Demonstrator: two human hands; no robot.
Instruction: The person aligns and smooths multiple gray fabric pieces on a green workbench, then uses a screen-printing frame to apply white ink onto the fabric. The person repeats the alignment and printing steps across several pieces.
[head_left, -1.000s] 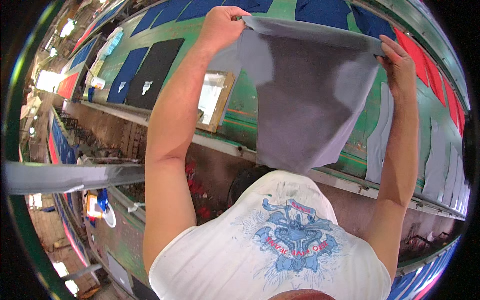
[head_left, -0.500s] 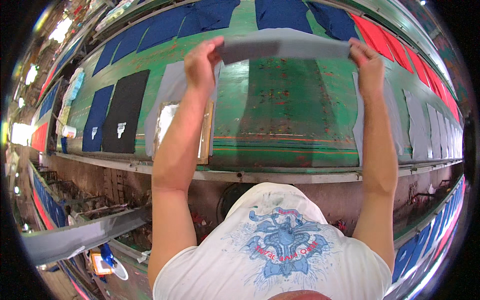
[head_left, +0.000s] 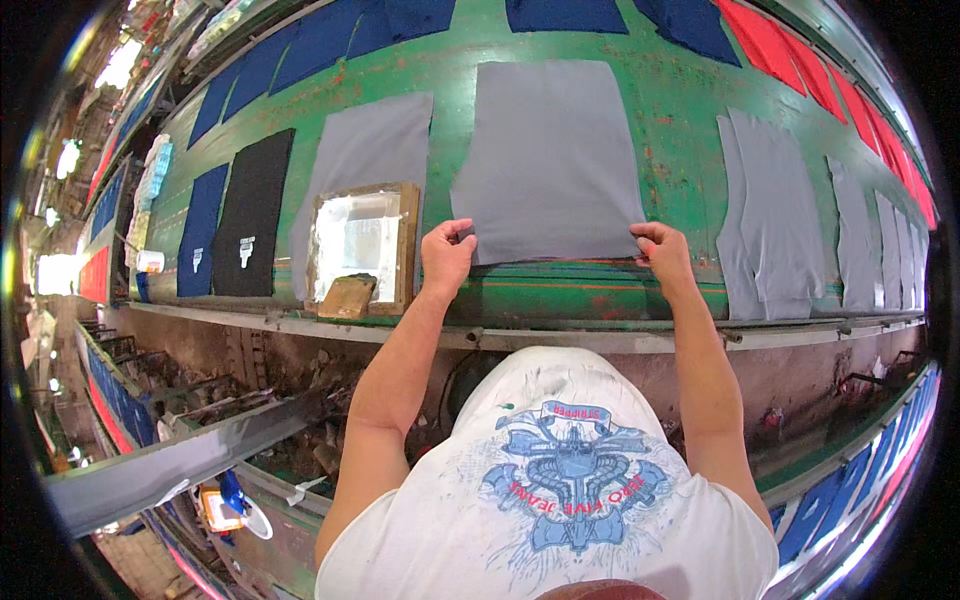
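Note:
A grey fabric panel lies mostly spread on the long green table, its near edge by my hands. My left hand pinches that panel's near left corner. My right hand grips the near right corner between thumb and fingers. Just left of my left hand, a wooden-framed screen rests on another grey piece, with a wooden squeegee or block on its lower part. To the right lie overlapping grey pieces.
Navy pieces and red pieces line the far side. A black piece, a printed navy piece and a white tub are at left. A metal rail runs along the near edge, and a grey beam is lower left.
The grey panel, earlier held up in the air, now lies on the green table. Both my hands have come down toward me, still on its corners.

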